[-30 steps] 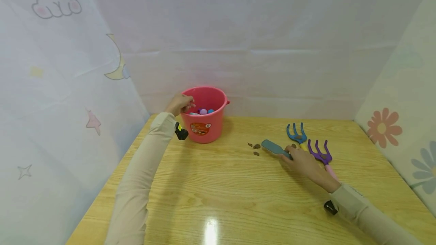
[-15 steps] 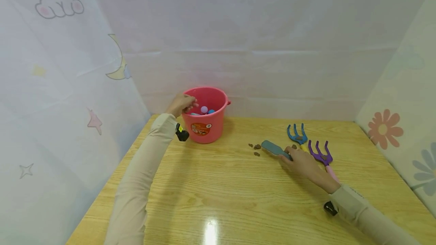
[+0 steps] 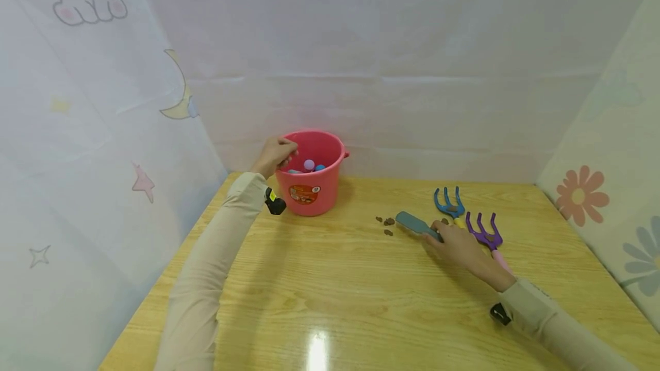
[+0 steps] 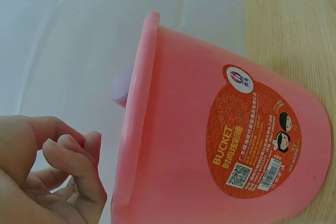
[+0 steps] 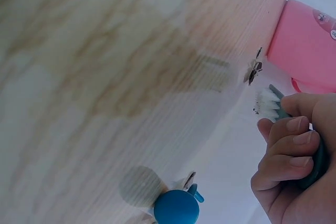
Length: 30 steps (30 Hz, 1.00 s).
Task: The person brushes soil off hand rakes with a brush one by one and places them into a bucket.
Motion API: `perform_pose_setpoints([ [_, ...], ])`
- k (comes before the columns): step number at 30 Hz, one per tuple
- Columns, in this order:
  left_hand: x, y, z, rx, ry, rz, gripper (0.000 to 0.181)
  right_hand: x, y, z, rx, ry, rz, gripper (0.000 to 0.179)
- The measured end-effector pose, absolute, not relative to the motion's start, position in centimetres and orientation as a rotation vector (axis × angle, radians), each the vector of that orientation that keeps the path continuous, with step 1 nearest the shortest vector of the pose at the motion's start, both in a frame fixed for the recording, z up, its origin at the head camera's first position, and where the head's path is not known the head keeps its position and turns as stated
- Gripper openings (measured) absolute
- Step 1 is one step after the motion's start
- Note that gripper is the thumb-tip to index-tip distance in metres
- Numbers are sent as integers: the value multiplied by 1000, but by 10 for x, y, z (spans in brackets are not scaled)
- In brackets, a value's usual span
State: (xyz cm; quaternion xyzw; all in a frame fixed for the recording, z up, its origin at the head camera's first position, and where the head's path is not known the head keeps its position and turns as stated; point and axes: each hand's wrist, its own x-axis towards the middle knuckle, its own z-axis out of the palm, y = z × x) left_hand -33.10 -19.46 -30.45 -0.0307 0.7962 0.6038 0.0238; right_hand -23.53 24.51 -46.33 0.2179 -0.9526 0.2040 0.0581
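Wooden worktop spreads below the left grip, whose fingers curl together at the rim of a pink bucket. A purple fork lies just right of the right grip, which clamps a teal brush; brown bits lie to its left.

right of centre, the grey-green brush slanted, white bristles underneath, its handle gripped by the right hand. brown bits lay left of it. upper centre, the pink bucket stood upright, the left hand curled by its rim.
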Motion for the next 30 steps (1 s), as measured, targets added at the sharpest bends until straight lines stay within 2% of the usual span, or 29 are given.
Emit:
perform_pose_setpoints([
  [30, -319, -172, -304, -30, 2523, 1940, 19, -236, 248, -455, 663, -2930, 659, 26],
])
